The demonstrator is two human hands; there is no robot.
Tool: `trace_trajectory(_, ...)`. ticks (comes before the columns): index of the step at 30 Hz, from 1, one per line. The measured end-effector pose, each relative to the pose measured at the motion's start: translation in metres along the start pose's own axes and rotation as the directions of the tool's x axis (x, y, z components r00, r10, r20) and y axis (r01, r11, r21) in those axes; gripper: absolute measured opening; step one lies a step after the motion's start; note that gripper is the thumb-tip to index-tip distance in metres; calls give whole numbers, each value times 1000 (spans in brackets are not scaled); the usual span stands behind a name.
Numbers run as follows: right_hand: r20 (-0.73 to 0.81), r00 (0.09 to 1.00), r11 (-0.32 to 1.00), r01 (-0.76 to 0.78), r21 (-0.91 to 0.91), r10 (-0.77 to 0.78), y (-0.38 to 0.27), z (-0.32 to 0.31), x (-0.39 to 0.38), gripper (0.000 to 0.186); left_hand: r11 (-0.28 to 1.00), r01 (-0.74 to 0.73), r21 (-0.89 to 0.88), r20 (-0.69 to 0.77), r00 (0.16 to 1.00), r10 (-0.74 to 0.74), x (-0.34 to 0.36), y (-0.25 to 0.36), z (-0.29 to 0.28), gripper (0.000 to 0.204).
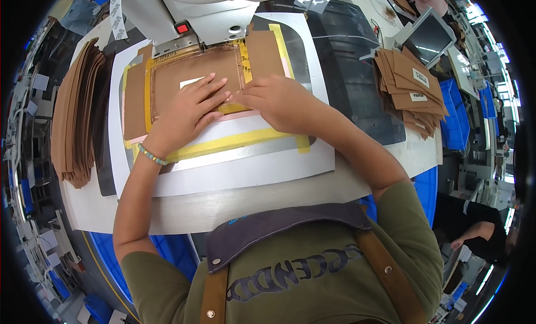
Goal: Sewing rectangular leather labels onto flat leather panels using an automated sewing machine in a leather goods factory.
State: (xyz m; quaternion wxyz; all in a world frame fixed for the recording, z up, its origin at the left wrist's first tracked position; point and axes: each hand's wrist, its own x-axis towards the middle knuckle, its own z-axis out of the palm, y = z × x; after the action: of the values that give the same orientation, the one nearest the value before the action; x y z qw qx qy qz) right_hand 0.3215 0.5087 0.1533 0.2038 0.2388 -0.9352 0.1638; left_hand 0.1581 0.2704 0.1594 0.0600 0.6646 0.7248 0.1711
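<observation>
A brown fabric-like panel (167,95) lies in a yellow-taped rectangular template (148,100) on a white board (234,162) beneath a white machine head (195,17). My left hand (194,103) lies on the panel with its fingers spread, beside a small white patch (187,82) partly hidden under them. Just right of it, my right hand (265,100) has its fingers bent together at the panel's lower right edge, almost touching my left fingertips; what is between them is hidden.
Brown pieces stand stacked at the left (72,112); more, some with white labels, lie piled at the right (410,89) near a small screen (430,36). Blue bins (452,117) sit beside and below the table (262,193). Another person (469,223) is at the lower right.
</observation>
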Motion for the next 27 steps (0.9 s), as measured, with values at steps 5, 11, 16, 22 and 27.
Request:
trace_trajectory(5,-12,1000,1000,-14,0,14,-4,3,-2,39,1000,-15,5,-1,1000,15,0,-2,-2,51)
trace_trajectory(11,9,999,998,-42,49,42,-6,1,-1,40,1000,-16,-27,22,1000,17,5,-4,-5,53)
trace_trajectory(16,17,999,998,-48,26,48,-5,4,-1,38,998,-42,-54,5,999,42,9,-12,-6,53)
trace_trajectory(22,57,996,997,-70,25,69,-3,6,2,44,995,-45,-87,18,999,47,18,-20,-11,52)
trace_trajectory(27,31,998,998,-60,-37,61,1,7,5,32,999,-47,-28,13,999,48,25,-19,-13,52)
